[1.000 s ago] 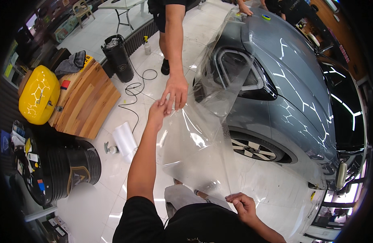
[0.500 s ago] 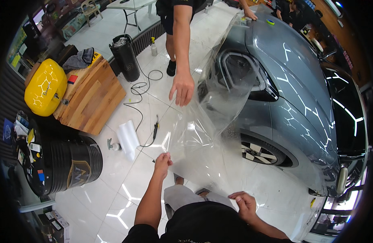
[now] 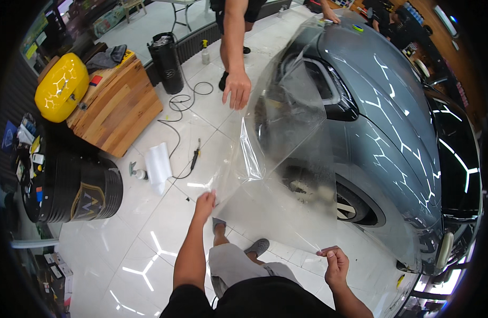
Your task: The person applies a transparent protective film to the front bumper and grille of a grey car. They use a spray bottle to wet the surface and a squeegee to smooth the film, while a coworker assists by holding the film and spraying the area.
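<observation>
Head view: left hand (image 3: 205, 205) and right hand (image 3: 336, 266) pinch the clear film (image 3: 278, 209). It's spread open — near end off the grey car (image 3: 381, 114).

bright, even white light covers the room, and branching lines of it reflect sharply off the grey car (image 3: 379, 122), the glossy tiled floor (image 3: 106, 259) and a yellow case (image 3: 59, 90). glare streaks the clear film (image 3: 286, 204). the fisheye rim bends edges and fades into black.
</observation>
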Available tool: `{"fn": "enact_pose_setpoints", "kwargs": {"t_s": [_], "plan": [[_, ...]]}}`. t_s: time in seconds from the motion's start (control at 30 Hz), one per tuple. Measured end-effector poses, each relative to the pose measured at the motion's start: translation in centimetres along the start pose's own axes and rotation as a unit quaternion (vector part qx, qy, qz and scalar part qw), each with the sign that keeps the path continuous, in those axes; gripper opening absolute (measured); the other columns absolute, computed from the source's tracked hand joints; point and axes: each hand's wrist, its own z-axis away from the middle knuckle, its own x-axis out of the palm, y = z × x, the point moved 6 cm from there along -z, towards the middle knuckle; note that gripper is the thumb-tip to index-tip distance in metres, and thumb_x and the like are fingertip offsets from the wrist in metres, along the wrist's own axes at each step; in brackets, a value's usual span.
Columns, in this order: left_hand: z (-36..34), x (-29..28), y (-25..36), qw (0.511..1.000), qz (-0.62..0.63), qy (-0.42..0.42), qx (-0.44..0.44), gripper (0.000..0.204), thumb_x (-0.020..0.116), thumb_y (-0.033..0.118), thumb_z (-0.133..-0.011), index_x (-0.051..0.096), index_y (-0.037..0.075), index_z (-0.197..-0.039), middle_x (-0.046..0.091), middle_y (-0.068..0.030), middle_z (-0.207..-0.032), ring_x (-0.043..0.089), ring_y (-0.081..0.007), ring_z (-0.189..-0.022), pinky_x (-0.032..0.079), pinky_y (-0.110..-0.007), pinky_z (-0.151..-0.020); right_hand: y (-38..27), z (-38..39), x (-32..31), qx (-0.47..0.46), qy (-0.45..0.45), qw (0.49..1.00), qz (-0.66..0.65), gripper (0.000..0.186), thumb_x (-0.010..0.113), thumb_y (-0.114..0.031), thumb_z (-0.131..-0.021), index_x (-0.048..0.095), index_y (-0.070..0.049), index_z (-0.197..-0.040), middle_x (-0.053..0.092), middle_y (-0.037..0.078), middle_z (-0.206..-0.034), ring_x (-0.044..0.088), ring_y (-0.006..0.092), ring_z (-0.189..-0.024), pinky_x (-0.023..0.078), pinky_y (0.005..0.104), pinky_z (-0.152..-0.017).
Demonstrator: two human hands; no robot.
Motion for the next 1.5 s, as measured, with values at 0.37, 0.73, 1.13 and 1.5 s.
{"fn": "enact_pose_setpoints", "kwargs": {"t_s": [0.37,0.73,1.13,1.5], "plan": [[-7.7,1.6,-4.9,0.992,-0.053,0.072,0.085,0.046,0.053,0.038,-0.096,0.049,0.002,-0.068,0.045,-0.0025,-0.060,0.039,-0.0133,-0.058,0.036,-0.031,-0.054,6.2,0.9,-4.7,0.066,0.005,0.991,0.117,0.027,0.049,-0.018,-0.097,0.057,0.001,-0.081,0.062,0.010,-0.080,0.060,0.0172,-0.079,0.047,0.0304,-0.077],[-3.1,5.7,-10.7,0.968,0.152,-0.174,-0.095,0.026,0.062,0.032,-0.091,0.063,0.007,-0.083,0.053,0.0031,-0.071,0.045,-0.0072,-0.066,0.038,-0.023,-0.063,8.6,2.2,-9.2,0.149,0.117,0.973,0.134,0.028,0.049,-0.026,-0.099,0.052,-0.004,-0.083,0.056,0.005,-0.076,0.057,0.0141,-0.074,0.048,0.0304,-0.077],[-2.6,4.6,-13.6,0.963,0.135,-0.220,-0.072,0.022,0.061,0.019,-0.087,0.064,0.002,-0.101,0.063,-0.0008,-0.091,0.057,-0.0121,-0.088,0.044,-0.027,-0.082,9.3,1.7,-11.1,0.160,0.160,0.958,0.177,0.029,0.046,-0.026,-0.100,0.052,-0.002,-0.083,0.052,0.005,-0.075,0.055,0.0140,-0.075,0.047,0.0289,-0.073],[-12.4,2.2,-11.9,0.987,0.047,-0.151,-0.043,0.015,0.058,0.013,-0.089,0.064,0.002,-0.098,0.062,-0.0019,-0.085,0.055,-0.0118,-0.080,0.044,-0.027,-0.075,10.9,1.8,-10.7,0.149,0.166,0.947,0.232,0.029,0.045,-0.023,-0.100,0.053,-0.001,-0.083,0.052,0.005,-0.075,0.052,0.0128,-0.074,0.043,0.0279,-0.071]]}}
